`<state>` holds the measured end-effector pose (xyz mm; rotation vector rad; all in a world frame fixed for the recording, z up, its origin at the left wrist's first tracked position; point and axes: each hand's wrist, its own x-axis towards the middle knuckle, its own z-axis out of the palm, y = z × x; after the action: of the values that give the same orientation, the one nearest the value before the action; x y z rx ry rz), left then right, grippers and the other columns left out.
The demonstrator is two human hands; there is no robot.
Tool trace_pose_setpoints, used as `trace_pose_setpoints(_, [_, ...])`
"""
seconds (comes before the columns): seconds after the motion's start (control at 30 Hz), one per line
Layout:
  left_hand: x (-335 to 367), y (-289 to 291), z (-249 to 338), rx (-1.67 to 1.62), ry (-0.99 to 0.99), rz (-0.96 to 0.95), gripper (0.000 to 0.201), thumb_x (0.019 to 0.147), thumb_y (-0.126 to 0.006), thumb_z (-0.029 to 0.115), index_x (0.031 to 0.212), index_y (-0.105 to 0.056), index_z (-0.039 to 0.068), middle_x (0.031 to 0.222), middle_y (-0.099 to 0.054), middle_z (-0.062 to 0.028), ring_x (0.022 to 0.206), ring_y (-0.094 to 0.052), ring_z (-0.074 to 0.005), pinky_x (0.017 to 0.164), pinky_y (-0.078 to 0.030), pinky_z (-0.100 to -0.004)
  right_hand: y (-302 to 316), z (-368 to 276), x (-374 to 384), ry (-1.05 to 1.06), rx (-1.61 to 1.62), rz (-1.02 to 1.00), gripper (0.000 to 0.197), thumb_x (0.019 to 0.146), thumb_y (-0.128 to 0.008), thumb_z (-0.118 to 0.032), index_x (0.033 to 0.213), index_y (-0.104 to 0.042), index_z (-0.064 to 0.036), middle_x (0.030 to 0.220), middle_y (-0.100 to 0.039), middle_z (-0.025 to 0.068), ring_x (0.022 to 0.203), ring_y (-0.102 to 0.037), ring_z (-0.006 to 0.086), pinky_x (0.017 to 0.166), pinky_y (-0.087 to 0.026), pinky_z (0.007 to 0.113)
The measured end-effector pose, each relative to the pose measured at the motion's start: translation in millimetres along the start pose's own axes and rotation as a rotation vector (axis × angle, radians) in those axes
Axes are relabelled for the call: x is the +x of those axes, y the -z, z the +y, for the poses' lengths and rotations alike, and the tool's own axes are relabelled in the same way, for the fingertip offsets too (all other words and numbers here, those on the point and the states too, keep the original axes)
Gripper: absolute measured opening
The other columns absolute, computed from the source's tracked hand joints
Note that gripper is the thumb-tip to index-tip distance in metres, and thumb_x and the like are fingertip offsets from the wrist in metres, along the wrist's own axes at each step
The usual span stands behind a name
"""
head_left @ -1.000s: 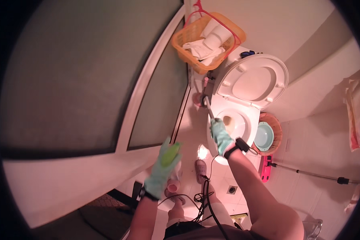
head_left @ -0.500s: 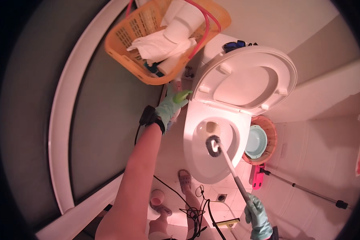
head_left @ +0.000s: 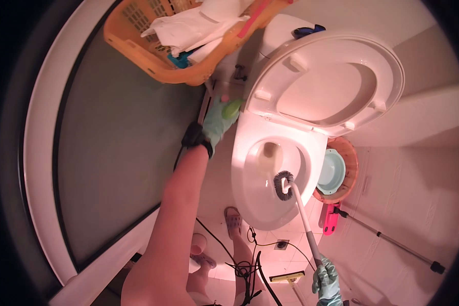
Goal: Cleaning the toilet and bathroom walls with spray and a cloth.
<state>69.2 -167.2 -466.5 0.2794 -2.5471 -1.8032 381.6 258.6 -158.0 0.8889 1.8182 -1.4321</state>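
Observation:
In its teal rubber glove, my right hand point(head_left: 327, 283) is closed around the grey grip of a toilet brush point(head_left: 302, 214). The round grey bristle head touches or hovers by the right inner wall of the toilet bowl point(head_left: 250, 201); contact is unclear. The seat and lid point(head_left: 324, 94) are raised. To the left of the toilet, my gloved left hand point(head_left: 218, 122) is closed, somewhat blurred, on a rounded green object point(head_left: 232, 108). The glove hides most of that object, so its kind does not show. A black strap circles my left wrist.
An orange basket point(head_left: 186, 75) with white rolls and bags stands at the upper left. On the right are a wooden bucket point(head_left: 349, 178) holding a light-blue basin point(head_left: 331, 172) and a pink-headed pole tool point(head_left: 330, 220). Tangled black cables point(head_left: 246, 270) hang near my feet.
The brush head has moved slightly right within the bowl, and my right hand has lowered a little. The view has shifted, placing the basket higher and further left. Both grips stay closed.

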Motion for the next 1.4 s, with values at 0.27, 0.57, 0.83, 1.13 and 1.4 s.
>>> trace_pose_setpoints(0.27, [-200, 32, 59, -1.634, 0.453, 0.153, 0.028, 0.096, -0.056, 0.008, 0.123, -0.048, 0.013, 0.108, -0.054, 0.0016, 0.088, -0.056, -0.0073, 0.076, -0.048, -0.0204, -14, 13, -40, 0.084, -0.091, -0.055, 0.041, 0.1, -0.047, -0.023, 0.135, -0.048, -0.0006, 0.051, -0.042, -0.002, 0.037, -0.038, 0.006, 0.036, -0.032, 0.022])
trace_pose_setpoints(0.57, [-522, 107, 126, -0.38, 0.204, 0.434, 0.03, 0.089, -0.061, -0.003, 0.116, -0.051, 0.008, 0.096, -0.055, 0.0034, 0.078, -0.052, -0.0057, 0.063, -0.045, -0.0197, -44, 101, -142, 0.25, 0.075, -0.192, 0.036, 0.103, -0.044, -0.024, 0.131, -0.048, -0.0016, 0.061, -0.047, -0.0037, 0.04, -0.04, 0.0037, 0.036, -0.036, 0.018])
trace_pose_setpoints(0.83, [-767, 223, 151, -0.991, 0.511, 0.435, 0.017, 0.091, -0.062, 0.004, 0.102, -0.051, 0.011, 0.089, -0.054, 0.0033, 0.081, -0.055, -0.0082, 0.065, -0.046, -0.0227, -65, 195, -263, 0.226, 0.14, -0.156, 0.024, 0.101, -0.051, -0.024, 0.121, -0.052, -0.0102, 0.064, -0.05, -0.0036, 0.042, -0.044, 0.0043, 0.035, -0.037, 0.019])
trace_pose_setpoints(1.13, [-962, 278, -7, -0.672, 0.199, 0.888, 0.023, 0.096, -0.056, 0.013, 0.118, -0.051, 0.016, 0.104, -0.057, -0.0029, 0.088, -0.058, -0.0134, 0.077, -0.052, -0.0272, -76, 247, -305, 0.13, -0.125, -0.256, 0.027, 0.1, -0.052, -0.028, 0.123, -0.052, -0.0128, 0.065, -0.052, -0.0022, 0.041, -0.045, 0.0066, 0.034, -0.039, 0.023])
trace_pose_setpoints(1.4, [-1033, 329, -156, -2.988, -0.256, 0.556, 0.045, 0.096, -0.059, 0.039, 0.128, -0.053, 0.009, 0.11, -0.058, -0.0035, 0.098, -0.057, -0.013, 0.085, -0.048, -0.0306, -115, 279, -292, 0.098, -0.419, -0.231, 0.031, 0.099, -0.054, -0.033, 0.121, -0.054, -0.0118, 0.066, -0.053, -0.0025, 0.043, -0.046, 0.0055, 0.036, -0.039, 0.021])
